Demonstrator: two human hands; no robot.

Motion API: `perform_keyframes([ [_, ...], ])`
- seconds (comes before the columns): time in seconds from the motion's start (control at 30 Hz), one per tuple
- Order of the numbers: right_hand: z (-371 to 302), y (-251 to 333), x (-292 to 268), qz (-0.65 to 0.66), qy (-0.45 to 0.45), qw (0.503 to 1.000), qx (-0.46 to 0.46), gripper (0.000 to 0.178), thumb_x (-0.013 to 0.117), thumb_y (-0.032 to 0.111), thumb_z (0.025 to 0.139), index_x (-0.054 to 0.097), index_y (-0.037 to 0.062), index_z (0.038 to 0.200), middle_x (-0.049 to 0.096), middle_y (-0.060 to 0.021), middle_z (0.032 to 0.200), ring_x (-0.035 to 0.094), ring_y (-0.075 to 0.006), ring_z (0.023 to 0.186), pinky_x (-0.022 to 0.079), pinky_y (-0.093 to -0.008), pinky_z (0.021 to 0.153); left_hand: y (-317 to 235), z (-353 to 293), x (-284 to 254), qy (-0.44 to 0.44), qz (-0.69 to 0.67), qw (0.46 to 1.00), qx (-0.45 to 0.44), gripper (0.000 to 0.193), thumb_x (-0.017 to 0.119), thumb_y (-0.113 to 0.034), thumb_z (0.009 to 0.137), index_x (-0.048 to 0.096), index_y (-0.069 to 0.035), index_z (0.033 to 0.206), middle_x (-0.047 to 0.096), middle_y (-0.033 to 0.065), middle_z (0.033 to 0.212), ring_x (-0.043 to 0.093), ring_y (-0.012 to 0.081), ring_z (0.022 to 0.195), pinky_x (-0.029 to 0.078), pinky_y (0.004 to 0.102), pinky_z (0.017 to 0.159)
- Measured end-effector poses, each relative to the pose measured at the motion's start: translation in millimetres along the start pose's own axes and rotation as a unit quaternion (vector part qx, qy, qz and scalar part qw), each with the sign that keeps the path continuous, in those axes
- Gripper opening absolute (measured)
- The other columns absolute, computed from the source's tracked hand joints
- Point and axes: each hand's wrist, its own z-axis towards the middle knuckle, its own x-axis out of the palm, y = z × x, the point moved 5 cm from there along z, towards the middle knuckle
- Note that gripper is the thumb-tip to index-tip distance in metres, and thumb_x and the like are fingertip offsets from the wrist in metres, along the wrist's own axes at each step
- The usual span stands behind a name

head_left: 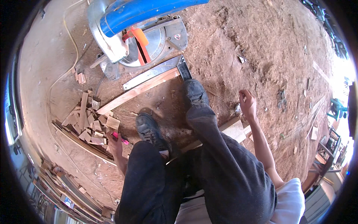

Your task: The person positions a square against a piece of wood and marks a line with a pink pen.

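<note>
My left hand is low beside the pile of wood offcuts, its fingers closed round a slim bright pink thing whose kind I cannot make out. My right hand is out to the right of my raised leg, fingers curled in with nothing visible in them. A long wood strip lies slantwise on the ground ahead of my shoes. Along its far side rests a metal try square, its dark stock across the strip's right end, close to my right shoe.
A blue mitre saw with an orange guard part stands on the ground at the far left. A pale cord curves along the left. Planks lie at lower left. A wood board is beside my right leg.
</note>
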Motion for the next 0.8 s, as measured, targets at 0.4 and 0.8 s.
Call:
perform_keyframes([
  [0.4, 130.5, 10.4, 2.2, -0.042, -0.17, 0.981, -0.084, 0.017, 0.062, 0.001, 0.093, 0.07, 0.0018, 0.108, 0.07, -0.017, 0.1, 0.07, -0.0332, 0.082, 0.054, -0.0408, 0.072, 29.1, -3.2, -0.8, 0.019, -0.021, 0.996, 0.079, 0.031, 0.07, -0.013, 0.088, 0.06, -0.008, 0.117, 0.064, 0.0099, 0.088, 0.062, 0.0254, 0.08, 0.05, 0.0407, 0.076],
  [0.8, 170.6, -38.1, 11.7, -0.014, -0.23, 0.973, 0.002, 0.019, 0.064, 0.009, 0.089, 0.072, 0.0007, 0.103, 0.072, -0.0206, 0.098, 0.069, -0.0366, 0.089, 0.054, -0.0449, 0.082, 21.6, -9.8, 1.5, 0.054, -0.027, 0.996, 0.069, 0.033, 0.071, -0.011, 0.087, 0.059, -0.005, 0.117, 0.065, 0.009, 0.088, 0.064, 0.0248, 0.08, 0.051, 0.0395, 0.076],
])
